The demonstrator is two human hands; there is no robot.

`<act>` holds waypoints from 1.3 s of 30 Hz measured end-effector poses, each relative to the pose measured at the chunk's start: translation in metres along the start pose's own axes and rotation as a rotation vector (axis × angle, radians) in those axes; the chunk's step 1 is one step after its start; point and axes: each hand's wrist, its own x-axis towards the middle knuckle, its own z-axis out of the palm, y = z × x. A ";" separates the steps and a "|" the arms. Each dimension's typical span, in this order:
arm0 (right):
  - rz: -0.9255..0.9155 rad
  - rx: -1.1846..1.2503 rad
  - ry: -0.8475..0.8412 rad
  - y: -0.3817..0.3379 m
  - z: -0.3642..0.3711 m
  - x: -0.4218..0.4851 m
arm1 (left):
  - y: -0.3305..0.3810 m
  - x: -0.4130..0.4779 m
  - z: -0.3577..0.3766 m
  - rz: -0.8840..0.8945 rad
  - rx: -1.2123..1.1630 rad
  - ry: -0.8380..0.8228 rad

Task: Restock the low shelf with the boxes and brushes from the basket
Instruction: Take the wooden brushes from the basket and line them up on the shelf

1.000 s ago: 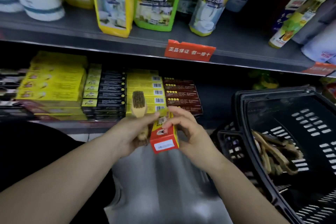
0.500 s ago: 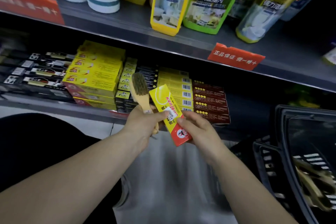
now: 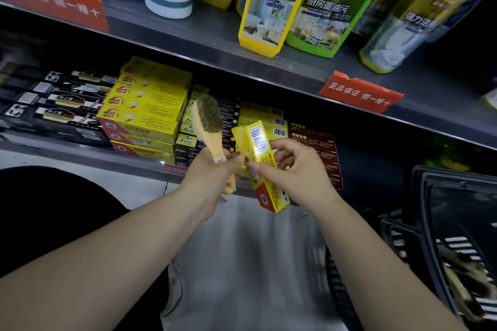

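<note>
— What do the hands have hold of?
— The left hand (image 3: 212,177) has its fingers curled round the handle of a pale brush (image 3: 208,121), bristle head pointing up. The right hand (image 3: 293,172) pinches a yellow box (image 3: 262,158) between thumb and fingers; the box is tilted, red end downward.
— Do the two things touch?
— They sit just beside each other, and the left thumb reaches the box's edge.
— And the low shelf (image 3: 80,153)?
— Behind the hands, carrying stacked boxes (image 3: 150,113) in yellow, black and dark red.
— The basket (image 3: 422,196)?
— Black, at the right edge, with blurred brush-like shapes inside.
</note>
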 end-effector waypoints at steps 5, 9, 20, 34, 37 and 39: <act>-0.059 -0.046 0.030 0.004 0.007 -0.007 | 0.000 -0.002 0.003 -0.048 -0.073 -0.046; 0.097 0.269 -0.005 0.009 0.000 -0.010 | -0.002 0.000 0.005 -0.032 -0.041 -0.045; 0.333 1.191 -0.058 0.046 -0.012 -0.010 | -0.001 -0.006 0.015 -0.082 -0.111 -0.207; -0.171 -0.482 -0.372 0.023 -0.029 0.041 | 0.002 0.006 -0.017 -0.009 -0.033 0.072; -0.206 -0.493 -0.327 0.017 -0.018 0.052 | 0.008 0.009 -0.020 -0.025 -0.111 0.230; -0.227 -0.491 -0.275 0.011 -0.006 0.059 | 0.015 0.012 -0.023 -0.067 -0.245 0.316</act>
